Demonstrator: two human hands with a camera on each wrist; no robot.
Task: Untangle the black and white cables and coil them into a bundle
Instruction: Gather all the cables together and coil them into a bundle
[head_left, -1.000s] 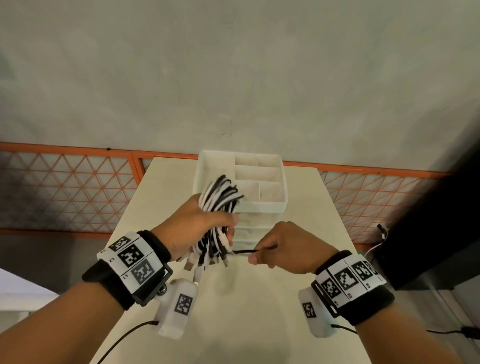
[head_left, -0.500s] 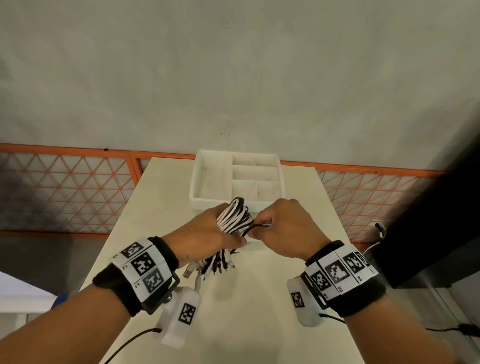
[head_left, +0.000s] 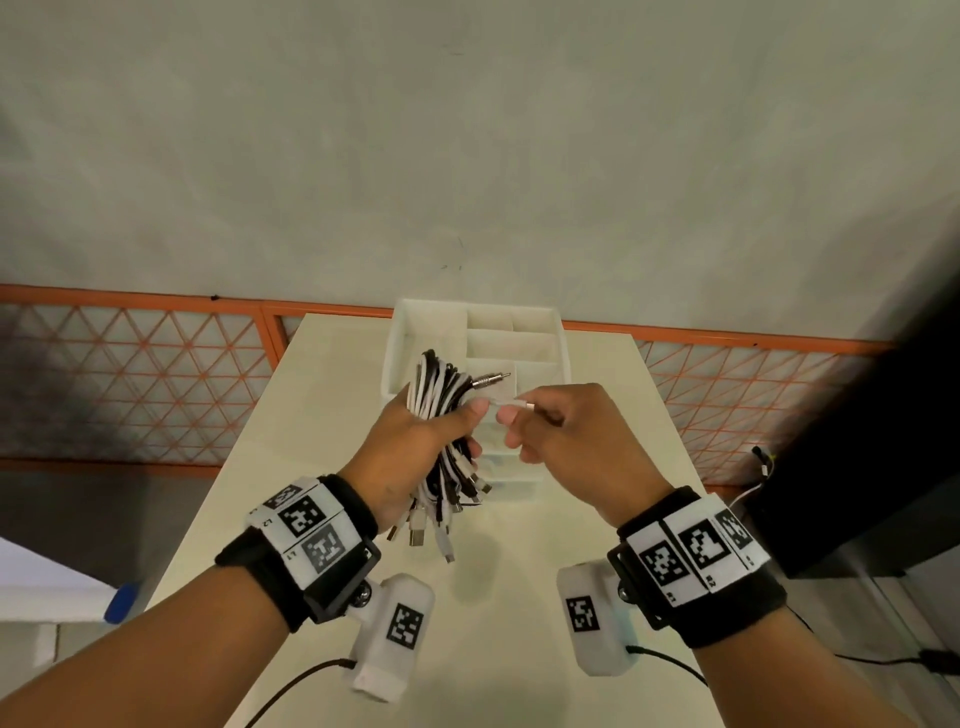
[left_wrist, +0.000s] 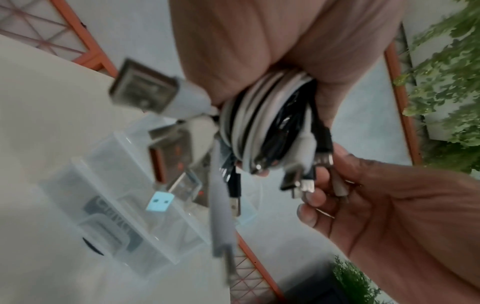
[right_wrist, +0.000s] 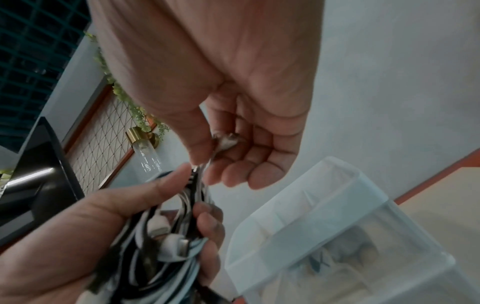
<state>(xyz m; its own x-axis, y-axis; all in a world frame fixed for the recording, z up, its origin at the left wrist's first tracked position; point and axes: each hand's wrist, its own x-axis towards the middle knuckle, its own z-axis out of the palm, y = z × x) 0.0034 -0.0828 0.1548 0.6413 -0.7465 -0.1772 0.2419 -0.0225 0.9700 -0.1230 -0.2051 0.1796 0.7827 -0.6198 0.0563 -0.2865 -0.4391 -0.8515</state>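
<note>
My left hand (head_left: 415, 447) grips a coiled bundle of black and white cables (head_left: 441, 395) upright above the table, thumb pressed across it. Several plug ends (head_left: 431, 525) hang loose below the fist, and a metal jack plug (head_left: 491, 378) sticks out to the right near the top. My right hand (head_left: 550, 431) pinches a white cable end (head_left: 511, 404) between thumb and forefinger, right beside the left thumb. In the left wrist view the bundle (left_wrist: 262, 127) sits in the palm with USB plugs (left_wrist: 145, 92) dangling. The right wrist view shows the pinched connector (right_wrist: 226, 142) above the bundle (right_wrist: 168, 236).
A white compartment organizer (head_left: 519, 332) stands on clear drawers at the table's (head_left: 322, 415) far middle, just behind the hands. An orange lattice rail (head_left: 130, 374) runs behind the table. A black object (head_left: 857, 441) stands at the right.
The right hand let go of the black cable strand and now pinches a white cable end. The bundle turned more upright, and a metal jack plug now sticks out at its top.
</note>
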